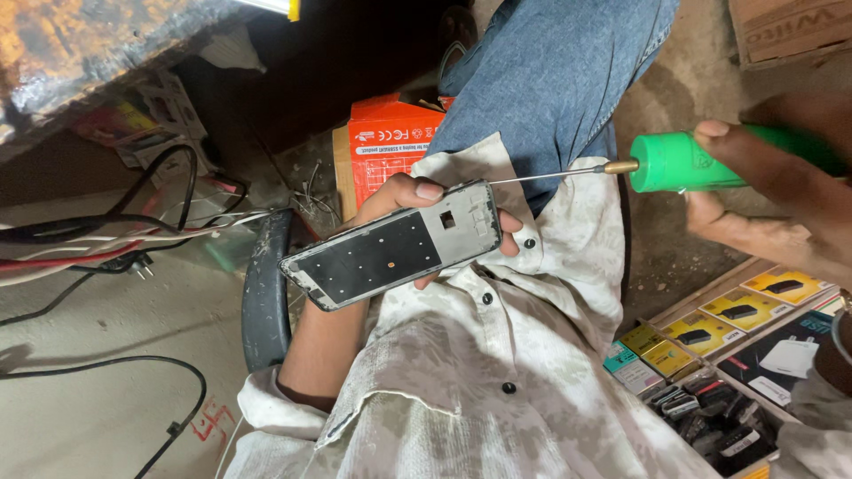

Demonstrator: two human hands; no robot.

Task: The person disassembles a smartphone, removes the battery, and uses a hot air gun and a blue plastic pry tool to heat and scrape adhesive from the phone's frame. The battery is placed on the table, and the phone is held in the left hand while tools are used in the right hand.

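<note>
My left hand (pixel 404 197) grips an opened phone frame (pixel 390 255), its dark inner side facing up, held over my pale patterned shirt (pixel 479 372). My right hand (pixel 781 204) holds a screwdriver with a thick green handle (pixel 688 161). Its thin metal shaft (pixel 550 176) points left, the tip ending near the phone frame's upper right corner. I cannot tell whether the tip touches the frame.
An orange box (pixel 386 146) lies behind the phone, beside my blue jeans (pixel 550 80). Cables (pixel 106 235) run across the floor at left. A tray (pixel 710 355) of small yellow packages and parts sits at lower right. A cardboard box (pixel 790 31) is at top right.
</note>
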